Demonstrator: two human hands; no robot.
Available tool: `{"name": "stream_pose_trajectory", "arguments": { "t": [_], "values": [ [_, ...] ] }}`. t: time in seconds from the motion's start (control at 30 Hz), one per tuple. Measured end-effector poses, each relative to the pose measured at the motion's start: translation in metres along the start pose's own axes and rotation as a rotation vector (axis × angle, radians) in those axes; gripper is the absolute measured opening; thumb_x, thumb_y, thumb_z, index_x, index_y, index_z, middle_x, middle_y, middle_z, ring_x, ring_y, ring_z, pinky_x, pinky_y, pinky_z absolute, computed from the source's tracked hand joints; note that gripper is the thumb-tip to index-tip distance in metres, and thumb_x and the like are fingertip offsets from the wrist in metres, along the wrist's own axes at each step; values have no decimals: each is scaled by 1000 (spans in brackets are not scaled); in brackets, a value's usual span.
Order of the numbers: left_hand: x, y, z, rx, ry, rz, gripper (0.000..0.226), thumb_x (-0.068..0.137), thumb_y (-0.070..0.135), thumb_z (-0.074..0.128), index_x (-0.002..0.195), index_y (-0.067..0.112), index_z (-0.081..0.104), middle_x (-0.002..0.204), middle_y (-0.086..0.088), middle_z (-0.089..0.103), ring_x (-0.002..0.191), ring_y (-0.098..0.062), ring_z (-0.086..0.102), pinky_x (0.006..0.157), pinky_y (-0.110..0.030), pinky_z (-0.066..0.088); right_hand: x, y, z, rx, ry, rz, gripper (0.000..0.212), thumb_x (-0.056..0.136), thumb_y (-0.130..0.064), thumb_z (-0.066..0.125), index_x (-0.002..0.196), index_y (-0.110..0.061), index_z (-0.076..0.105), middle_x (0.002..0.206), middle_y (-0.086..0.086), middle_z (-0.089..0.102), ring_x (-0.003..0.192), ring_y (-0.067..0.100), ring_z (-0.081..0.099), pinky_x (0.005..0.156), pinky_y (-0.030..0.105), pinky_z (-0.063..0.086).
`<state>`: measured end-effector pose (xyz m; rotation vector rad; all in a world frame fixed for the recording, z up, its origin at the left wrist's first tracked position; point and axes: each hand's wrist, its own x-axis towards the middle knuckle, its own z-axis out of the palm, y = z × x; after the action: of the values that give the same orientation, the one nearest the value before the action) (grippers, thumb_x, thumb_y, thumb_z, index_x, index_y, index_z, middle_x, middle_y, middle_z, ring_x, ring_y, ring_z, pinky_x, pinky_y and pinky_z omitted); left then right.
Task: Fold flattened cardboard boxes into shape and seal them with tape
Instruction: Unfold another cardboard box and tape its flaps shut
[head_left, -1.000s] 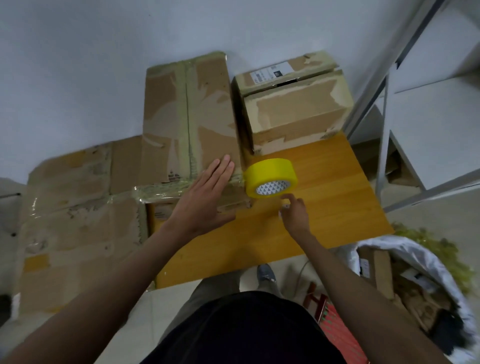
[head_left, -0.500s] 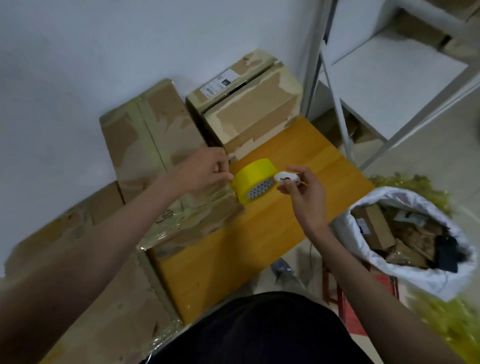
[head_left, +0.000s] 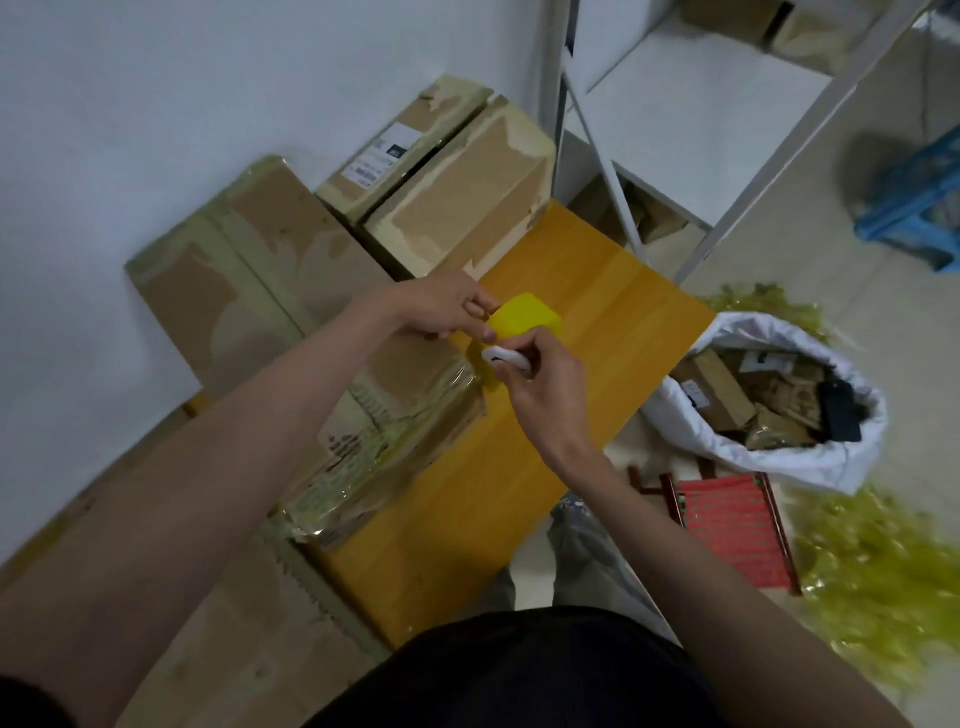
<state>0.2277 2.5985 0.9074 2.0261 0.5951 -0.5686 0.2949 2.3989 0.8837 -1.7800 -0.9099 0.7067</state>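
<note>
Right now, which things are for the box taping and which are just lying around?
For the job: yellow tape roll, white cutter, taped cardboard box, left hand, right hand.

Just lying about: white sack, red stool, blue crate, shelf frame.

Two hands, left (head_left: 441, 306) and right (head_left: 540, 384), meet over one yellow tape roll (head_left: 524, 319) and one small white tool (head_left: 506, 358); four cardboard boxes, one wooden table (head_left: 467, 493), one white sack (head_left: 769, 457), one red stool (head_left: 727, 525).
</note>
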Motion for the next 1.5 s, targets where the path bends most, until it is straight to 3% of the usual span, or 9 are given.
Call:
{"name": "stream_pose_trajectory", "arguments": {
  "t": [0.2,0.4,0.57,0.73,0.93,1.07,1.23,1.37,1.5],
  "values": [
    [-9,-1,3,-57,16,44,14,99,17,62,93,3,62,83,-6,43,59,-22,27,43,-18,30,6,-8,9,-70,-32,-44,7,95,-18,67,96,-17,60,83,-14,55,72,3,54,58,16,38],
    [-10,-2,3,-44,36,37,26,100,14,59,104,-11,61,79,-7,43,55,-14,26,42,-18,28,8,-12,12,-146,-62,-49,7,96,-16,66,97,-13,60,89,2,63,74,16,56,62,39,46],
    [-9,-2,3,-99,17,56,13,97,19,64,93,12,55,89,-6,43,59,-19,27,43,-16,28,7,-2,2,-218,-133,-58,6,95,-13,63,91,-13,59,86,2,60,73,20,53,61,40,44],
    [-10,-7,2,-150,28,2,56,87,35,70,112,-13,58,95,-8,45,82,-23,41,59,-27,38,6,55,-20,-370,-268,96,11,88,-6,68,92,-15,64,85,3,66,68,14,58,54,33,47],
    [-9,-8,4,-259,46,-5,28,79,44,73,103,28,74,91,-20,57,66,-22,41,52,-23,39,18,139,-3,-536,-491,328,20,92,-6,66,109,-9,56,94,18,66,76,31,64,62,45,52],
    [-7,-12,4,-281,17,-25,26,79,48,75,104,44,74,96,-30,63,88,-26,47,79,-43,36,24,176,19,-583,-551,305,26,92,-6,65,118,-7,61,119,17,53,94,34,58,71,36,45],
    [-3,-17,5,-243,49,-102,42,83,41,75,121,25,69,110,7,75,94,0,67,79,-9,50,40,177,20,-585,-519,309,42,94,-4,62,132,0,47,134,18,36,108,35,51,88,39,48],
    [-3,-17,6,-277,38,-93,26,90,22,72,115,24,69,105,11,76,99,1,69,78,-4,47,62,118,-15,-240,-2,26,74,74,-1,76,138,-8,39,135,13,35,116,23,44,94,33,47],
    [-8,-9,8,-237,73,-93,42,90,22,73,128,6,65,116,-9,73,108,-12,68,99,-27,51,87,62,-30,-423,-210,-381,83,74,-5,76,147,-20,38,146,8,37,134,28,38,106,41,41]
  ]
}}
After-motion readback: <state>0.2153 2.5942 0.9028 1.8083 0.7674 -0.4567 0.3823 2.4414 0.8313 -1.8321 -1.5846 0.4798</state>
